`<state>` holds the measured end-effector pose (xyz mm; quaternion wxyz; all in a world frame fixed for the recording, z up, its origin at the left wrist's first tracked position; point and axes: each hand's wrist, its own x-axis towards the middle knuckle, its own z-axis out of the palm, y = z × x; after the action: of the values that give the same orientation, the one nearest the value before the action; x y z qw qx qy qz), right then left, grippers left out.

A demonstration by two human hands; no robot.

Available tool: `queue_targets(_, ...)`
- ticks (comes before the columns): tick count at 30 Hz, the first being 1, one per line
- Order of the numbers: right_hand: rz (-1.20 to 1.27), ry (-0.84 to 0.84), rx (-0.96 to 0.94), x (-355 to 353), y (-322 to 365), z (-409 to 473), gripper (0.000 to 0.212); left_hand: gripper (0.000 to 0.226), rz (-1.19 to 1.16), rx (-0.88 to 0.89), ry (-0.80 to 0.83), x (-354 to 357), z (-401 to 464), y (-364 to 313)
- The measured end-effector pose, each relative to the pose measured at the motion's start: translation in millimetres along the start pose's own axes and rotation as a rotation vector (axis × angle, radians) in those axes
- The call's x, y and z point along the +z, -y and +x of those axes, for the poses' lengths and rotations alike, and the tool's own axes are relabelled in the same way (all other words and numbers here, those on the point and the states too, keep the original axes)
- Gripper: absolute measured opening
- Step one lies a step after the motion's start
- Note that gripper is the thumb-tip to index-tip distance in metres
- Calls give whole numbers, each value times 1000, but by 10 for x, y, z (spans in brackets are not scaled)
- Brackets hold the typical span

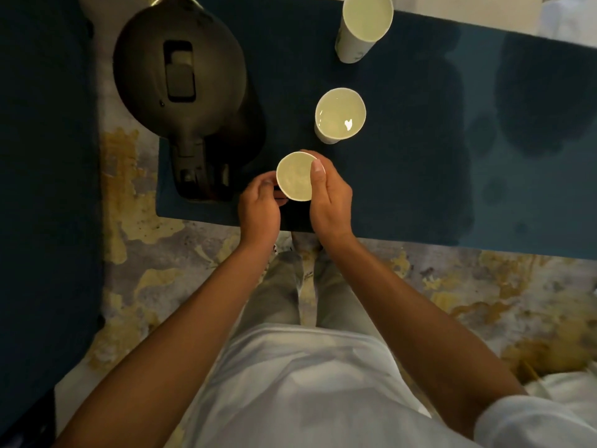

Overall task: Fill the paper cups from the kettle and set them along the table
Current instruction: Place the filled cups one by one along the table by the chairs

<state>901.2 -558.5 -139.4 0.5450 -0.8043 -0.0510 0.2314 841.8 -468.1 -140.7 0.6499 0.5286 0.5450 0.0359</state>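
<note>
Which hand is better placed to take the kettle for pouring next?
Left, probably. The kettle stands left of the held cup, its handle toward the left hand. The right hand grips the cup on the far side.

We hold both arms forward, left hand (260, 206) and right hand (329, 195) close together, fingers curled inward, palms facing.

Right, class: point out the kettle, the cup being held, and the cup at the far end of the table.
kettle (179, 71), head view, on its dark lid.
held cup (294, 176), head view, inside its open mouth.
far cup (366, 14), head view, inside its open mouth.
</note>
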Motion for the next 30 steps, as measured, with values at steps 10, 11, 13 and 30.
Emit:
queue_targets(10, 35, -59, 3, -305, 45, -152, 32, 32, -1, -137, 91, 122, -104, -124)
queue_targets(11, 37, -64, 2, -359, 54, -165, 31, 31, -3, -140, 97, 159, -133, -140)
queue_targets(13, 45, -70, -5, -473, 70, -190, 30, 29, -26, -173, 122, 237, -190, -165)
queue_targets(30, 219, -109, -76, -1462, 269, -125, 35, 14, -213, -377, 261, 1239, -668, -450)
